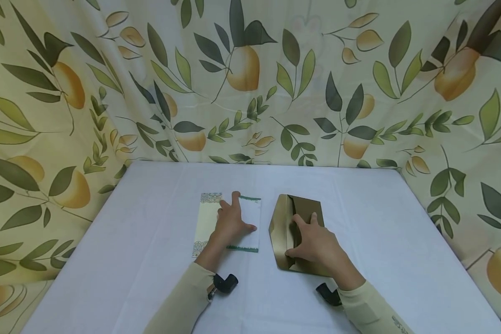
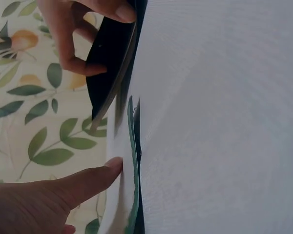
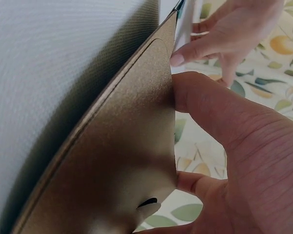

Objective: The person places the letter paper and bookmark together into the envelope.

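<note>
On the white tabletop lies a card [image 1: 250, 211] whose right panel is white with green edge bands, and whose left panel is cream with patterned bands. My left hand [image 1: 233, 222] rests on it, fingers spread and thumb stretched toward the right edge; in the left wrist view that thumb touches the card [image 2: 128, 185]. To its right is a gold envelope [image 1: 279, 232], its pointed flap opened out to the left. My right hand [image 1: 317, 241] lies over the envelope, thumb and fingertips spread apart and pressing near the pocket's opening. The right wrist view shows the thumb against the gold paper [image 3: 107, 126].
A white cloth [image 1: 150, 278] covers the table, whose far edge meets a hanging curtain [image 1: 250, 106] printed with fruit and leaves. A black wrist camera mount [image 1: 225, 283] sits under the left wrist, and another black mount [image 1: 329, 294] under the right.
</note>
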Motion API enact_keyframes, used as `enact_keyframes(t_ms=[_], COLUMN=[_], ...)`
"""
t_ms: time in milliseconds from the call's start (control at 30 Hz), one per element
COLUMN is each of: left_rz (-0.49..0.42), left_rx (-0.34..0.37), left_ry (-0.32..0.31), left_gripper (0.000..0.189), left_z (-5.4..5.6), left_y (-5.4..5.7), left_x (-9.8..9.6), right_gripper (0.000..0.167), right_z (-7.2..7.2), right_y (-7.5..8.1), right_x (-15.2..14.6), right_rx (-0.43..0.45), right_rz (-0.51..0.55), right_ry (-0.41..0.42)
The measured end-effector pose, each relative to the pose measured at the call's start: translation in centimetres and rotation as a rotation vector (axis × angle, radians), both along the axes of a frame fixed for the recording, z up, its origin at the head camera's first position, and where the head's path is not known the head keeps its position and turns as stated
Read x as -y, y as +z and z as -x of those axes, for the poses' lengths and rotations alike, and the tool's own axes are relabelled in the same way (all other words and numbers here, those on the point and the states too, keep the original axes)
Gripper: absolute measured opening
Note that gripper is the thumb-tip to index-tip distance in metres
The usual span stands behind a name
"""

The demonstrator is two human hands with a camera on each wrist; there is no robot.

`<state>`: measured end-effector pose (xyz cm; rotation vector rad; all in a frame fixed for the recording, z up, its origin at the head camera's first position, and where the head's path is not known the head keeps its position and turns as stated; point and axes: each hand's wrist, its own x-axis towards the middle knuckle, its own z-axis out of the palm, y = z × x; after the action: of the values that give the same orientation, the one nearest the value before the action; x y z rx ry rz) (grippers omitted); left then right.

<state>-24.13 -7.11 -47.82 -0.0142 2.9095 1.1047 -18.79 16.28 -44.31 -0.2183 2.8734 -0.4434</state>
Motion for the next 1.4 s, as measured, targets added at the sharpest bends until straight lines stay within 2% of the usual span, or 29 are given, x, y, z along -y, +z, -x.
enact_keyframes(t_ms=[233, 300, 400, 600, 833, 967, 1100, 1233, 1400], left_rz=[-0.055, -0.06, -0.063, -0.092, -0.123, -0.174, -0.222, -0.237, -0.229], left_rx=[-0.005, -0.015, -0.017, 0.048, 0.115, 0.107, 0.081, 0.064, 0.043], left_ry=[-0.145, -0.182, -0.212, -0.22, -0.304, -0.342, -0.341, -0.338, -0.374], left_gripper=[0.05, 0.039, 0.032, 0.033, 0.055, 0.06, 0.055, 0.053, 0.055], left_z=[0.5, 0.6, 0.8, 0.9, 1.1, 1.1, 1.1, 1.0, 0.6], left_y=[-0.2, -0.3, -0.1, 0.9, 1.8, 2.2, 2.2, 2.2, 2.4], left_x=[0.9, 1.2, 1.6, 2.3, 3.0, 3.1, 2.7, 2.1, 0.9], right_gripper=[0.091, 0.091, 0.091, 0.089, 0.094, 0.098, 0.101, 0.101, 0.103], right_z=[0.1, 0.1, 0.1, 0.2, 0.0, -0.1, -0.2, -0.1, -0.1], right_y=[0.0, 0.0, 0.0, 0.0, 0.0, 0.0, 0.0, 0.1, 0.0], right_x=[0.0, 0.0, 0.1, 0.1, 0.0, -0.1, -0.1, -0.1, -0.1], right_rx=[0.006, 0.009, 0.009, -0.002, 0.013, 0.028, 0.036, 0.027, 0.028], right_rz=[-0.013, -0.017, -0.023, -0.027, -0.004, 0.009, 0.013, 0.013, 0.015], right_ry=[0.006, 0.004, 0.002, 0.004, 0.0, 0.007, 0.014, 0.025, 0.033])
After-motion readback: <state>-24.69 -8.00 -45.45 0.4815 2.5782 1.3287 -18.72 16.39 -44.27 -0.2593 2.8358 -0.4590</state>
